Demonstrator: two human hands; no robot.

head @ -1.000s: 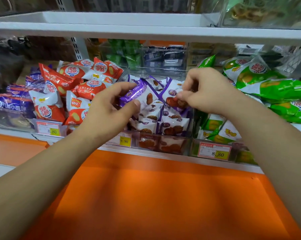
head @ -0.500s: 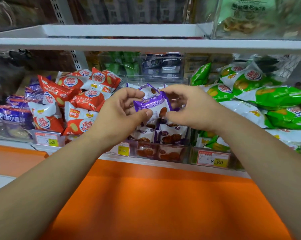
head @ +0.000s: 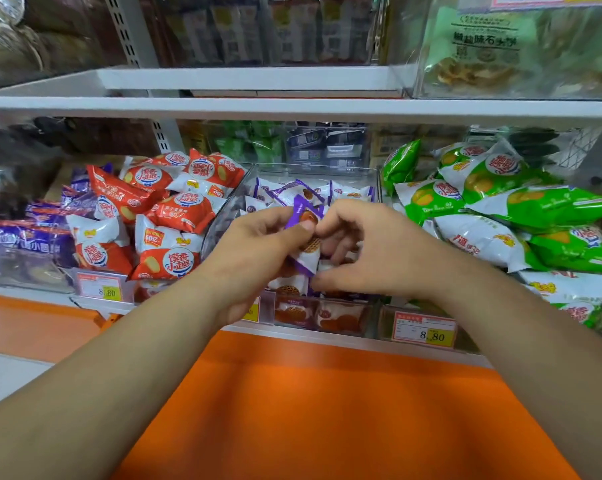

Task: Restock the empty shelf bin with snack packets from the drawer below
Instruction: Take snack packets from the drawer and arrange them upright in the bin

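Left hand: your left hand (head: 258, 251) pinches a purple-and-white packet (head: 309, 254) between the thumb and the curled fingers, long edge roughly upright.
Right hand: your right hand (head: 389, 254) sits just beside the packet, fingers curled, index tip at its upper end. I cannot tell whether it grips the wrapper or only steadies it.
Packet position: held over the front half of the clear bin (head: 230, 209), above the packets already lying there, not yet released.
Bin: centre of the shelf, between the red packets (head: 174, 209) on the left and the green packets (head: 500, 202) on the right. Filled well up, so stocking looks far along.
Reason for hold: probably both hands meet at the packet to turn it face-out and straight before setting it down.
Drawer: not identifiable; only an orange surface (head: 327, 410) shows below the shelf.
Risk: slick wrapper; a loose pinch could let it slide forward over the low front wall.
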